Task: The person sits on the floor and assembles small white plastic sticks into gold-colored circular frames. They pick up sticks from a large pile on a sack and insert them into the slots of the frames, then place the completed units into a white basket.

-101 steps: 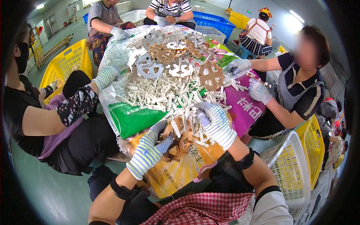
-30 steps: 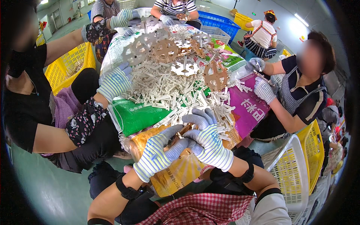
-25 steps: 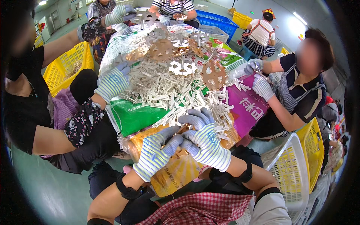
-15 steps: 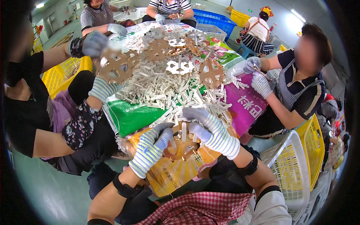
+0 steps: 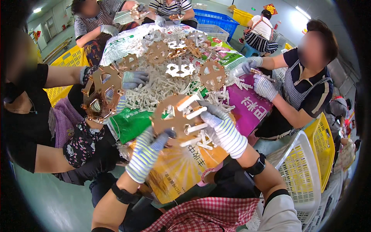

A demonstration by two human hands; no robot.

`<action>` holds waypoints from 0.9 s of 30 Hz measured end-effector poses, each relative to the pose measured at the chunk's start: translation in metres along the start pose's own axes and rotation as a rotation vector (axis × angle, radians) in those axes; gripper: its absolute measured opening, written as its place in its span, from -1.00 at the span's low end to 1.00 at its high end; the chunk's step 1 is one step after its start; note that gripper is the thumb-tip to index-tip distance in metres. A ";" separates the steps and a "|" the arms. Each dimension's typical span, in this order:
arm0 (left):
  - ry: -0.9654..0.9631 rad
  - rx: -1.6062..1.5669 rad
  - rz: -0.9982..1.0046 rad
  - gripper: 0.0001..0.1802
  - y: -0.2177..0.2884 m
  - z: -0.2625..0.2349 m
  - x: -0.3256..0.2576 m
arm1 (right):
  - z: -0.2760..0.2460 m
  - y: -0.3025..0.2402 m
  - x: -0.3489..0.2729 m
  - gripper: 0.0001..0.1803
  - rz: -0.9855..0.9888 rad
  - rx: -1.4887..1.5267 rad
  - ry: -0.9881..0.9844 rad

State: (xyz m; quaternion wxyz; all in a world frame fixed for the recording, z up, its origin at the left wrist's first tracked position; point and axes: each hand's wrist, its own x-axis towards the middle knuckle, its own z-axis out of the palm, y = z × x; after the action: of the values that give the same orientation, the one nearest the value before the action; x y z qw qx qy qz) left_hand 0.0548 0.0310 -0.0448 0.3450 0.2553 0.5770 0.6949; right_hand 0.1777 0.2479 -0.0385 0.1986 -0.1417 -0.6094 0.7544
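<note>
A round brown metal disc (image 5: 163,116) with cut-outs stands tilted in front of me, above the near edge of the table. My left hand (image 5: 145,154), in a striped glove, grips its lower left rim between thumb and fingers. Several short white strips (image 5: 188,103) stick out from the disc's right side. My right hand (image 5: 226,133), gloved alike, has its fingers closed at the outer ends of these strips, pinching at least one. Its fingertips are partly hidden behind the strips. Loose white strips (image 5: 205,141) lie just below, on the yellow sack (image 5: 174,176).
A heap of white strips (image 5: 154,91) covers the table's middle, with more discs (image 5: 212,75) and white wheels on stems (image 5: 180,69). At the left a co-worker holds a disc (image 5: 102,92); another works at the right. White (image 5: 297,174) and yellow crates (image 5: 322,150) stand at my right.
My hands have lifted the disc up and away from me, tilting its face into view. The left co-worker's disc has turned upright, and one of that person's hands has moved over the heap.
</note>
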 end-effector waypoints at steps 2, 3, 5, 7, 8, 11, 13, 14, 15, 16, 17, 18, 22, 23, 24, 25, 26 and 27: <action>0.110 -0.008 0.125 -0.74 0.013 -0.009 0.003 | 0.005 -0.016 0.002 -0.67 -0.087 -0.114 -0.039; 0.164 -0.011 0.188 -0.77 0.020 -0.013 0.003 | -0.005 -0.015 0.007 -0.70 -0.234 -0.467 -0.103; 0.220 0.010 0.184 -0.74 0.024 -0.021 0.002 | -0.029 -0.007 0.018 -0.74 -0.524 -1.175 -0.232; 0.213 0.028 0.163 -0.72 0.021 -0.026 0.003 | -0.030 0.007 0.017 -0.74 -0.452 -1.367 -0.307; 0.218 0.051 0.162 -0.70 0.017 -0.024 0.004 | -0.022 0.011 0.012 -0.73 -0.453 -1.472 -0.320; 0.145 0.076 0.039 -0.62 0.019 -0.016 0.000 | -0.013 0.029 0.009 -0.67 -0.485 -1.628 -0.335; 0.081 0.080 -0.015 -0.52 0.015 -0.015 0.003 | -0.011 0.034 0.010 -0.67 -0.528 -1.664 -0.338; 0.061 0.064 -0.002 -0.52 0.013 -0.014 0.004 | -0.011 0.037 0.011 -0.68 -0.569 -1.679 -0.332; 0.041 0.049 0.011 -0.52 0.012 -0.013 0.004 | -0.012 0.039 0.013 -0.69 -0.588 -1.705 -0.338; -0.033 0.093 -0.037 -0.45 0.013 -0.018 0.003 | -0.015 0.039 0.015 -0.69 -0.608 -1.731 -0.343; -0.037 0.101 -0.004 -0.43 0.012 -0.019 0.002 | -0.014 0.039 0.016 -0.70 -0.628 -1.754 -0.353; -0.040 0.109 0.028 -0.42 0.010 -0.020 0.002 | -0.013 0.035 0.017 -0.76 -0.562 -1.721 -0.346; -0.037 0.187 0.069 -0.41 0.003 -0.022 0.001 | -0.023 0.024 0.018 -0.84 -0.604 -1.234 -0.140; -0.039 0.209 0.080 -0.42 0.002 -0.020 0.001 | -0.017 0.018 0.015 -0.84 -0.590 -1.084 -0.126; -0.040 0.200 0.096 -0.47 -0.004 -0.020 0.001 | -0.005 0.008 0.008 -0.84 -0.574 -0.930 -0.116; -0.034 0.220 0.089 -0.48 -0.004 -0.020 -0.001 | 0.007 0.001 0.002 -0.84 -0.555 -0.777 -0.107; -0.036 0.241 0.081 -0.49 -0.004 -0.017 -0.002 | 0.018 0.002 -0.006 -0.83 -0.470 -0.611 -0.120; -0.039 0.262 0.073 -0.50 -0.004 -0.014 -0.002 | 0.024 0.002 -0.008 -0.82 -0.553 -0.693 -0.154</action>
State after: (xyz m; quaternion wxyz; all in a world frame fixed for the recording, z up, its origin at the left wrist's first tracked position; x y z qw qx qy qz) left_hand 0.0462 0.0207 -0.0513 0.2944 0.3325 0.6461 0.6207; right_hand 0.1735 0.2230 -0.0359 0.2876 0.0245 -0.8542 0.4325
